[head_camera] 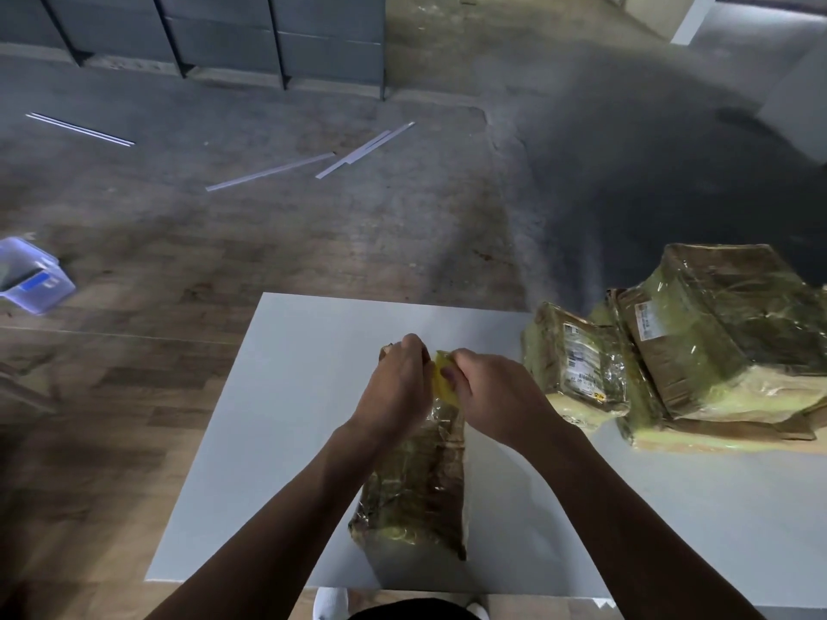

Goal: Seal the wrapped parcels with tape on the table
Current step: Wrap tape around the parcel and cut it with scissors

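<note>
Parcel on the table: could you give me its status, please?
Left hand grips parcel at far end; right hand pinches yellow tape there. Other parcels piled right, not obstructing.

Far: grey cabinets [223, 38]. Floor: loose white strips [268, 171] mid-left, clear plastic box [31, 275] at left edge.

worktop [309, 396]: pale, flat, rectangular, standing on the floor.
mid parcel [416, 498]: lies lengthwise on the worktop's middle, in glossy film, its near end close to the front edge.
small parcel [577, 369]: on the worktop's right side, label up, touching the big parcel.
big parcel [716, 346]: far right, brown paper under film, partly cut off by the frame.
floor [134, 396]: wood-look planks at left, grey concrete beyond.
strips [268, 172]: thin, pale, scattered on the concrete.
box [31, 275]: pale blue, on the planks at far left.
</note>
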`<state>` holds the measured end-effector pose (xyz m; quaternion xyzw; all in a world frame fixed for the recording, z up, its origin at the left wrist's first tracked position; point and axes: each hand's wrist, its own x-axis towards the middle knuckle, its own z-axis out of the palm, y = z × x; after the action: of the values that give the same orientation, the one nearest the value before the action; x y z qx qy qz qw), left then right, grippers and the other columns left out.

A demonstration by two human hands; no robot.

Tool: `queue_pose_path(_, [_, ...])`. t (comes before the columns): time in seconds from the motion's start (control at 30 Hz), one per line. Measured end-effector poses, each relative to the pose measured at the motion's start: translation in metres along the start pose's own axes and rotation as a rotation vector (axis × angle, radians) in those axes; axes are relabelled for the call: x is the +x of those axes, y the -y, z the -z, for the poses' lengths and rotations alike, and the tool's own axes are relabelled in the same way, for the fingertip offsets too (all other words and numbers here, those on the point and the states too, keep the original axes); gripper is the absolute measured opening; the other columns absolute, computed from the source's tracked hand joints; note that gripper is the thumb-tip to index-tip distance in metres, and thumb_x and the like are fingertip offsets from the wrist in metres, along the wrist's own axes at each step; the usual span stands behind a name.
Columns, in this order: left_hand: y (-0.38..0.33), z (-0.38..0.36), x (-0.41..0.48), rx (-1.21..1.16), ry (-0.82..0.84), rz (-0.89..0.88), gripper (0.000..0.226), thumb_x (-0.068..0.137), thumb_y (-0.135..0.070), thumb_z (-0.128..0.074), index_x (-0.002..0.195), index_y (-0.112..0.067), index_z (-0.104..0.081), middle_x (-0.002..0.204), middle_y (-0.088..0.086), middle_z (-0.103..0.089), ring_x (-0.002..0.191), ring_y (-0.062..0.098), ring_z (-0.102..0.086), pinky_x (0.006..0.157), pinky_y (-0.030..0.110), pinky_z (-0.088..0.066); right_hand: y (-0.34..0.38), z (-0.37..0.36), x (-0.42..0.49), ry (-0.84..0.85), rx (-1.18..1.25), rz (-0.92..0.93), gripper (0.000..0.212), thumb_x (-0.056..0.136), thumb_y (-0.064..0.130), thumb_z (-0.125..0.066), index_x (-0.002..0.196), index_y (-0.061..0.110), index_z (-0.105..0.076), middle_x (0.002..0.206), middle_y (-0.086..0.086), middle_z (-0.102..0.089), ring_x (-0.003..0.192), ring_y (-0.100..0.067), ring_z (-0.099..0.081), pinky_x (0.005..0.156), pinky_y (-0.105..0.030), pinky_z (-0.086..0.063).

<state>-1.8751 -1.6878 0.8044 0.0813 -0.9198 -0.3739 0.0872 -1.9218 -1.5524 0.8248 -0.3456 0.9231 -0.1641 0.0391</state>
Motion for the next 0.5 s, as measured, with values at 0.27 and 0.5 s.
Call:
queue_pose_path(0.27, [-0.001, 0.002, 0.006, -0.197, -0.084, 0.185, 0.026, 0.098, -0.017, -0.050, 0.120, -0.005, -0.046, 0.090, 0.004, -0.061, 0.076, 0.015, -0.055, 0.069, 0.025, -0.044, 0.000, 0.001, -0.002, -0.016, 0.036, -0.038, 0.029, 0.102, 0.033, -0.039, 0.104, 0.010, -0.057, 0.078, 0.000, -0.058, 0.068, -0.019, -0.054, 0.063, -0.026, -0.034])
queue_pose_path(0.5, [0.005, 0.008, 0.010, -0.381, 0.120, 0.256, 0.020, 0.091, -0.016, -0.057, 0.096, -0.009, -0.074, 0.085, 0.003, -0.074, 0.078, 0.015, -0.069, 0.081, 0.040, -0.058, -0.003, 0.000, -0.003, 0.007, 0.052, -0.070, 0.032, 0.103, 0.037, -0.035, 0.101, 0.012, -0.055, 0.075, 0.002, -0.054, 0.068, -0.019, -0.052, 0.063, -0.028, -0.036])
